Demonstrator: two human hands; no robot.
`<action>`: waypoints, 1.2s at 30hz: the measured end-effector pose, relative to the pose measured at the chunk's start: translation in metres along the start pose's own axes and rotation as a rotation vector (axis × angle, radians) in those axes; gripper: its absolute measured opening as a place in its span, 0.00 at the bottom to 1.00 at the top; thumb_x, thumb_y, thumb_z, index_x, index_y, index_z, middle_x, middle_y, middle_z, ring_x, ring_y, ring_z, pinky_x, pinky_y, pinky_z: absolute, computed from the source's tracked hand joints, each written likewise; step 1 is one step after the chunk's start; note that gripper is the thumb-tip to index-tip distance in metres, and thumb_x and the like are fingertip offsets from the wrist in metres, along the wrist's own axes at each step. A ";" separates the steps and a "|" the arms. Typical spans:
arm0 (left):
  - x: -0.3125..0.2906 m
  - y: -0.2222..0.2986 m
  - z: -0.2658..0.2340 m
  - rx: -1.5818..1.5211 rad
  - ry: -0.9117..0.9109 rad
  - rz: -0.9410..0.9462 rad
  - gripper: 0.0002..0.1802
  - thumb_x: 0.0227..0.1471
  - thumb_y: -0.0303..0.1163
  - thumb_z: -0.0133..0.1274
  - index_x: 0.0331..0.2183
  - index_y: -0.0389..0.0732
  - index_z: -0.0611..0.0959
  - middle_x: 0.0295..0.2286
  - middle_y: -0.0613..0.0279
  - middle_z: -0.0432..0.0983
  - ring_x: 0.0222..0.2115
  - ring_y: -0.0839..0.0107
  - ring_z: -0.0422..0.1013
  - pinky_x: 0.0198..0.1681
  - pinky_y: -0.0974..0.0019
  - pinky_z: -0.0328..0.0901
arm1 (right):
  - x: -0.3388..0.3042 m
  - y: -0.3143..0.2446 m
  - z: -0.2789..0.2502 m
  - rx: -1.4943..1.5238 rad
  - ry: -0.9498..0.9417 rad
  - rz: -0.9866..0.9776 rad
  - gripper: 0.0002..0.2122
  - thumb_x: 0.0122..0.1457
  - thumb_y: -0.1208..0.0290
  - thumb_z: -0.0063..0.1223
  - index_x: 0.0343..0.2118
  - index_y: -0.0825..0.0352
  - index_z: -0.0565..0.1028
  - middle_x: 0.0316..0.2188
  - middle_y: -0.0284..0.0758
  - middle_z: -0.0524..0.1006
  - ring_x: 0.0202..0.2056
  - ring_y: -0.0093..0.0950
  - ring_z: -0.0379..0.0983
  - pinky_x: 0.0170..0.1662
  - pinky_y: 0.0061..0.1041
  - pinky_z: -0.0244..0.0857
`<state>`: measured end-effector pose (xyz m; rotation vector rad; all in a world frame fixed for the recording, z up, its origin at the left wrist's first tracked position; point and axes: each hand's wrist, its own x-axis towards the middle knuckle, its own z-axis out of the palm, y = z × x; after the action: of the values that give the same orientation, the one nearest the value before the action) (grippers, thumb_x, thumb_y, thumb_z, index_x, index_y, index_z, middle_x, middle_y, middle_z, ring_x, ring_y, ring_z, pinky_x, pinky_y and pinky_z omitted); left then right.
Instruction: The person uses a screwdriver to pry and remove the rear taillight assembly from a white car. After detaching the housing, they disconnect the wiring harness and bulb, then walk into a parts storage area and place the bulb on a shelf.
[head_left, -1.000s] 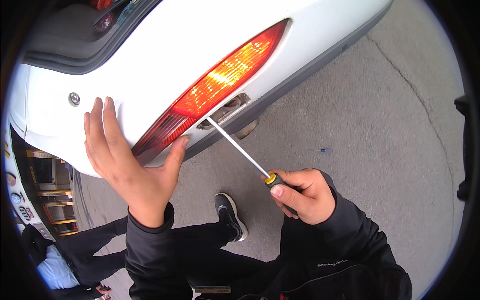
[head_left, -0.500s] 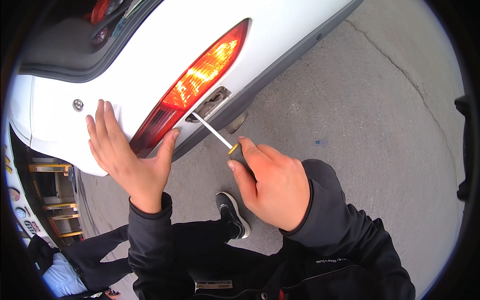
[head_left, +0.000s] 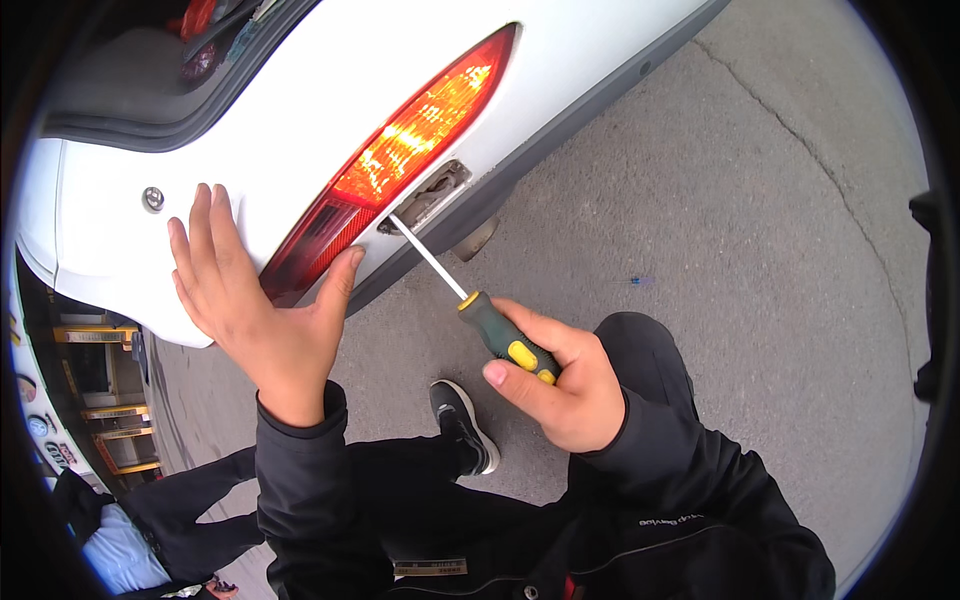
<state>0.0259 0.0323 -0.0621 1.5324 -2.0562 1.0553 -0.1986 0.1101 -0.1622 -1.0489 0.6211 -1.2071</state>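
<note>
Recess [head_left: 438, 192], uncovered, in white car [head_left: 310, 110]; contents indistinct. Screwdriver [head_left: 482, 314]: tip at recess's end, beside lit tail lamp [head_left: 410, 140]; handle gripped by right hand [head_left: 580, 390]. Left hand [head_left: 262, 325]: fingers spread against bodywork.

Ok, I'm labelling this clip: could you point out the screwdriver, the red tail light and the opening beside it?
Screwdriver [head_left: 485, 316], head view: on the front of its green handle.
Red tail light [head_left: 393, 158], head view: on the bright orange middle.
Opening [head_left: 430, 199], head view: on its exposed inside, near the middle.
</note>
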 end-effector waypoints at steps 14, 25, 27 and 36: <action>0.001 0.001 -0.001 0.011 0.029 0.039 0.59 0.37 0.60 0.71 0.63 0.38 0.66 0.61 0.47 0.63 0.66 0.39 0.50 0.66 0.33 0.43 | 0.004 -0.006 -0.012 0.798 -0.041 0.548 0.21 0.65 0.70 0.51 0.61 0.63 0.69 0.26 0.31 0.69 0.13 0.17 0.60 0.15 0.17 0.53; 0.001 0.001 -0.001 0.033 0.021 0.020 0.59 0.36 0.61 0.70 0.62 0.38 0.67 0.62 0.47 0.63 0.67 0.39 0.48 0.66 0.32 0.43 | 0.045 -0.008 0.021 -0.827 0.251 -0.281 0.24 0.55 0.75 0.61 0.56 0.73 0.71 0.31 0.49 0.77 0.26 0.42 0.76 0.32 0.30 0.70; 0.002 0.000 0.000 0.022 0.041 0.044 0.59 0.36 0.62 0.70 0.62 0.38 0.68 0.62 0.48 0.63 0.67 0.40 0.48 0.65 0.34 0.44 | 0.049 -0.014 0.022 -0.677 0.250 -0.235 0.24 0.56 0.75 0.59 0.56 0.73 0.70 0.30 0.48 0.78 0.27 0.40 0.77 0.32 0.30 0.70; -0.002 -0.005 0.004 0.039 0.054 0.074 0.60 0.34 0.60 0.72 0.63 0.39 0.67 0.61 0.48 0.64 0.66 0.39 0.50 0.65 0.35 0.46 | -0.050 -0.013 -0.037 -0.490 0.084 -0.032 0.26 0.55 0.81 0.59 0.58 0.76 0.70 0.25 0.40 0.75 0.23 0.26 0.72 0.30 0.22 0.66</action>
<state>0.0314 0.0302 -0.0643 1.4399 -2.0811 1.1584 -0.2501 0.1458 -0.1725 -1.4230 1.0016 -1.1571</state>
